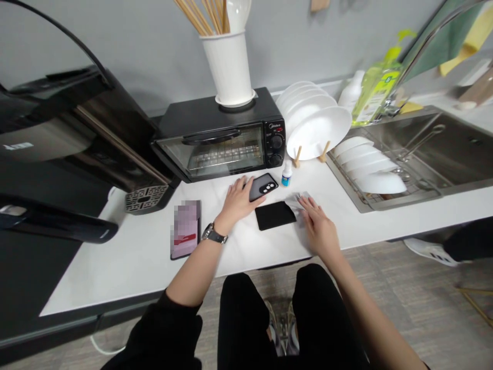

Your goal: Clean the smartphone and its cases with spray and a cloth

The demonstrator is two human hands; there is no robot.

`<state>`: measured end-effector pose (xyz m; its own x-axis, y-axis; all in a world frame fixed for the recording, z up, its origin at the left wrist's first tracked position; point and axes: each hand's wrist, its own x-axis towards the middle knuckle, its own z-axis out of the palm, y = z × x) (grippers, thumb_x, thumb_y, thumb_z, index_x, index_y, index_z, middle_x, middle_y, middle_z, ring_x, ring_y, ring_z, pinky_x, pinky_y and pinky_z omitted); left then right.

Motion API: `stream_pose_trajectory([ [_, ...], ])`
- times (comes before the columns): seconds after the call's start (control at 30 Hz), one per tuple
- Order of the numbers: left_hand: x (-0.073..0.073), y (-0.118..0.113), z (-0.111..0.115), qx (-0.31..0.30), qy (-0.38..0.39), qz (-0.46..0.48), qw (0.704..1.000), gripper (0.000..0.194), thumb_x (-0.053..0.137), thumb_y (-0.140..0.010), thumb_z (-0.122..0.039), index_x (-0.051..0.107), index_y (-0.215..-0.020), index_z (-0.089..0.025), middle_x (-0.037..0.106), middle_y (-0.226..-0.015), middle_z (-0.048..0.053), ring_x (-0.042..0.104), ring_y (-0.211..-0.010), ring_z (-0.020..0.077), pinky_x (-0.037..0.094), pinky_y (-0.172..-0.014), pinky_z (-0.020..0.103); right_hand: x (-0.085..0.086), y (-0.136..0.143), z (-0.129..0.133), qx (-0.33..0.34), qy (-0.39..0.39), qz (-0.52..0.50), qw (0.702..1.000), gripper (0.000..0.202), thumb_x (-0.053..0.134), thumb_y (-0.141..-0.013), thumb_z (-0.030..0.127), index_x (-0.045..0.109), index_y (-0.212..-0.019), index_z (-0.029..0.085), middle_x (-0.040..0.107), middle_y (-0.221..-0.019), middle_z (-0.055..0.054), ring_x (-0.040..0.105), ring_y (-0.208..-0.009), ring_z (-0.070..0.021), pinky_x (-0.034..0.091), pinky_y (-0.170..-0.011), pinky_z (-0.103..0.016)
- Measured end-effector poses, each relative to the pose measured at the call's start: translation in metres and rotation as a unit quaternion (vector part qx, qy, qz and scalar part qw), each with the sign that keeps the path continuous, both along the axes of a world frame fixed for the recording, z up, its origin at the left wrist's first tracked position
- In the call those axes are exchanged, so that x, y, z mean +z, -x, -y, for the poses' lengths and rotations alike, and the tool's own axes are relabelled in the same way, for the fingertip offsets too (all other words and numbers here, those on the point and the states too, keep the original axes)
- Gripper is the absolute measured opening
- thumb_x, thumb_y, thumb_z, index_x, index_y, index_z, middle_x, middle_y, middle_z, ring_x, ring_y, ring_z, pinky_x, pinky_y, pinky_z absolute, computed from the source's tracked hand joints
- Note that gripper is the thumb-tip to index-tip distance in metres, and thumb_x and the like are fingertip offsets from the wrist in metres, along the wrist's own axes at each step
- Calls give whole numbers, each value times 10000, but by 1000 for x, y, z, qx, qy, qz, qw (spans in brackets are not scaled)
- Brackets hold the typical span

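Note:
My left hand (238, 202) rests with spread fingers on the left end of a grey phone case (262, 185) with camera cut-outs, lying on the counter. Just in front of the case lies a thin black rectangular piece (274, 216), perhaps a cloth or pouch. At its right, my right hand (319, 222) lies with stretched fingers over a greyish, see-through sheet (295, 203), partly hidden by the fingers. A small white spray bottle (286, 174) with a blue label stands behind them. Left of my left wrist is a phone (186, 229) with its screen up.
Behind my hands stands a black toaster oven (215, 144) with a white utensil holder (229, 64) on top. A coffee machine (77, 118) is at the left. White plates (319, 131) in a rack, bowls (379, 182) and a sink (458, 154) are at the right.

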<state>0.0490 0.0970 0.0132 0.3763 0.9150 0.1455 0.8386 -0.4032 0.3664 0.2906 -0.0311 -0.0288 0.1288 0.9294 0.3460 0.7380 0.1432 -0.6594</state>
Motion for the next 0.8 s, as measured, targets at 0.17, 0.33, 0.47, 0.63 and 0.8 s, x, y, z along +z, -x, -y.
stream_pose_trajectory([
  [0.17,9,18,-5,-23,-8,112,993,558,672,-995,-483,613,-1489,-229,673,-1451,122,609,-1341,299,435,-1211,483,23,6,12,-67,-102,-116,986,486,382,-1123,381,581,-1533,214,639,-1528,-110,560,-1475,-269,467,-1236,-538],
  [0.33,31,12,17,-51,335,482,808,678,430,-1048,-690,646,-1448,-187,744,-1358,143,746,-1133,303,604,-980,443,59,16,-9,-48,-188,-16,981,570,283,-1124,283,306,-1691,238,422,-1706,-94,384,-1592,-281,398,-1279,-575],
  [0.47,32,-10,37,-17,540,599,591,546,430,-1097,-534,706,-1341,-131,823,-1134,135,796,-1019,270,627,-925,374,65,42,-43,96,-160,97,978,618,290,-1135,352,161,-1723,210,327,-1748,-118,282,-1636,-281,333,-1311,-598],
  [0.63,25,-18,40,60,549,714,431,538,409,-1114,-472,707,-1331,-80,823,-1132,144,788,-1090,267,559,-1074,377,49,70,-37,259,-142,238,925,939,425,-1047,683,278,-1654,-17,258,-1739,-243,205,-1654,-358,334,-1310,-586],
  [0.8,19,-23,39,81,555,737,376,502,425,-1113,-417,677,-1392,-85,828,-1065,112,803,-954,229,538,-1084,353,57,54,-40,270,-129,287,910,936,397,-1038,722,273,-1674,47,303,-1736,-192,284,-1638,-319,297,-1324,-570],
])
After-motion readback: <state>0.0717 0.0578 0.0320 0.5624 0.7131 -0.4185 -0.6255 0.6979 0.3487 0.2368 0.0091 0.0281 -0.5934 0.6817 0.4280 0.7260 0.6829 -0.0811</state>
